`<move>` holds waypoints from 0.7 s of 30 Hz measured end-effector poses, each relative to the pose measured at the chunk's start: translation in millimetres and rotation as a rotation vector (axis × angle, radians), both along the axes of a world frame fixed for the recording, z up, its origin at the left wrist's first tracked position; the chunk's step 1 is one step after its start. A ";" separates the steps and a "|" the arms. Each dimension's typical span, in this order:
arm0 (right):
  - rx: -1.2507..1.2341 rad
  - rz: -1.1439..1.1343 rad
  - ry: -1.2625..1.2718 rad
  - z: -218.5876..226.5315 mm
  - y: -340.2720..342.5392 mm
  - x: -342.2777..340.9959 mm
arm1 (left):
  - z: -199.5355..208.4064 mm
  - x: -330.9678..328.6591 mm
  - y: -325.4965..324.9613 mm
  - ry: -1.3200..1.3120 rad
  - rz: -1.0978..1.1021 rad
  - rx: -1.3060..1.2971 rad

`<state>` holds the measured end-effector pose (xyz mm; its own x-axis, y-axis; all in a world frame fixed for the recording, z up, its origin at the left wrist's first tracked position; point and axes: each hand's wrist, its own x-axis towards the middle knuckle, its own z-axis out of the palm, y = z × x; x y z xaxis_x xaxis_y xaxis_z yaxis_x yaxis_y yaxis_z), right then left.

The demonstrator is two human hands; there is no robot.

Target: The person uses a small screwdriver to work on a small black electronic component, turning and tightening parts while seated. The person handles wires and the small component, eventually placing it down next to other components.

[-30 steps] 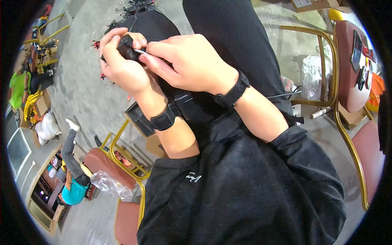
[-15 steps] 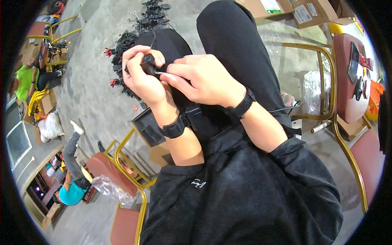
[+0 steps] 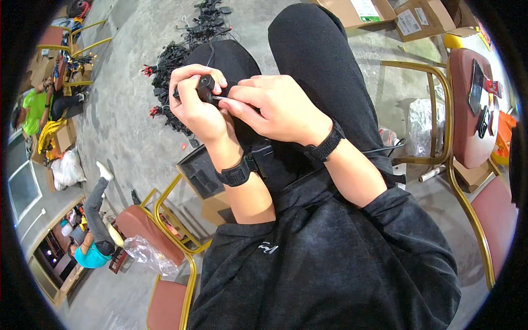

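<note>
My left hand [image 3: 199,110] is closed around a small black device [image 3: 206,83] with a blocky end, held above my lap. A thin dark cable [image 3: 212,52] runs up from it past the knee. My right hand [image 3: 272,107] pinches a thin silver-shafted tool [image 3: 219,98] between thumb and forefinger. Its tip meets the side of the device, and any handle is hidden inside the hand. Both wrists wear black straps.
A heap of black cables [image 3: 165,60] with red ends lies on the floor beyond my left hand. Padded chairs [image 3: 459,104] with gold frames stand on both sides, one bearing a phone [image 3: 476,85]. Cardboard boxes [image 3: 423,19] sit far right. Two people [image 3: 94,254] are at the left.
Both hands keep their grips. The left hand and the device have shifted very slightly right, and the device is turned a little. At the left, the person in teal has moved slightly.
</note>
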<state>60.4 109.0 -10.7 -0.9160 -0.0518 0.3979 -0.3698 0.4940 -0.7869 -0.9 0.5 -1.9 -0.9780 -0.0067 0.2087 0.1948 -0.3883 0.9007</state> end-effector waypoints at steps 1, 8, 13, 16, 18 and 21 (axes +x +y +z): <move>-0.004 -0.012 0.015 -0.3 -0.2 -0.3 | -0.2 -0.1 -0.1 0.000 -0.001 0.001; -0.138 -0.084 0.035 -2.4 -1.7 -2.2 | 1.3 0.9 1.6 -0.067 0.016 0.068; -0.119 -0.072 0.023 -3.4 -0.4 -2.7 | 2.3 0.4 3.3 -0.064 0.031 0.043; -0.169 -0.067 0.001 -3.1 -1.7 -0.5 | 1.9 0.0 3.5 -0.078 0.040 0.046; -0.172 -0.071 0.010 -3.4 -2.0 -1.4 | 1.3 -0.6 3.4 -0.071 0.034 0.056; -0.185 -0.080 0.007 -3.7 -2.3 -1.2 | 1.6 -0.5 4.3 -0.077 0.040 0.040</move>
